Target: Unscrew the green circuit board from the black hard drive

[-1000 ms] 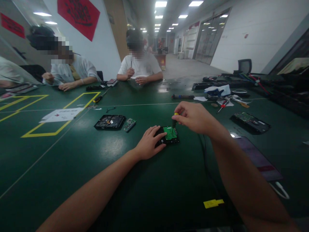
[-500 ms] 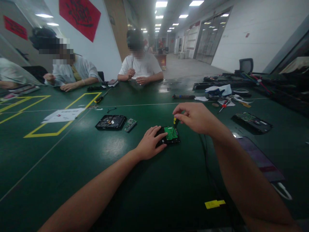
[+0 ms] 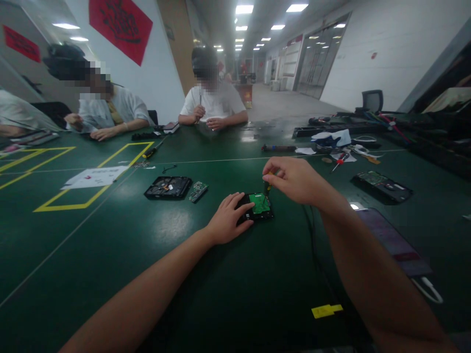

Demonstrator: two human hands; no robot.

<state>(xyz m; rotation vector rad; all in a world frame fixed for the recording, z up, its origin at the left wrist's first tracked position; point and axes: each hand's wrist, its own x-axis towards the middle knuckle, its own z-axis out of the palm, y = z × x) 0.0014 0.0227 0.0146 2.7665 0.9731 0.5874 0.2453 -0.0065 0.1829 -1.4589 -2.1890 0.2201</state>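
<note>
A black hard drive with a green circuit board facing up lies on the table in front of me. My left hand grips its left end, fingers over the top and thumb along the near edge, hiding that end. Above the board, my right hand is closed around a small black-and-yellow screwdriver. The screwdriver stands nearly upright, its thin shaft reaching down to the board; whether the tip sits in a screw is too small to tell.
Left of the drive lie another hard drive and a loose circuit board. To the right are a third drive, a phone with a white cable, and a red screwdriver. Two people sit across the table.
The yellow marking on the screwdriver handle shows in a different place, so the handle has turned in my right hand. My left hand and the drive stay put; the view shifts slightly.
</note>
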